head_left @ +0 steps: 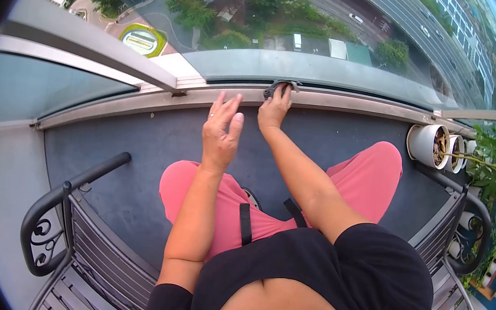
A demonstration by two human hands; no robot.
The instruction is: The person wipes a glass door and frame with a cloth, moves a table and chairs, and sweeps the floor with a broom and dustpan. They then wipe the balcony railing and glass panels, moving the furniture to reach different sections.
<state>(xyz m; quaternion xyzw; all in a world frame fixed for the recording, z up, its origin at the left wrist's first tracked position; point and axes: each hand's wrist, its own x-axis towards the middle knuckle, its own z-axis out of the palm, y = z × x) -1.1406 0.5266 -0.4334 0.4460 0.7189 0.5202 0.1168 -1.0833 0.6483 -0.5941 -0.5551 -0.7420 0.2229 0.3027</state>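
Note:
A crumpled dark grey cloth [272, 88] lies against the metal ledge [339, 102] at the foot of the glass panel. My right hand [274, 110] has its fingers closed on the cloth and presses it to the ledge. To the left, my left hand [221, 133] is raised with fingers stretched out and a ring on one of them. Nothing is in that hand, and it hovers apart from the ledge. The underside of the cloth is hidden.
Slatted metal benches stand left [99, 248] and right [450, 288], with curved armrests. White plant pots [423, 144] sit by the ledge at right, beside leafy plants [490, 176]. A metal rail [95, 43] slants in at left. Beyond the glass, a street lies far below.

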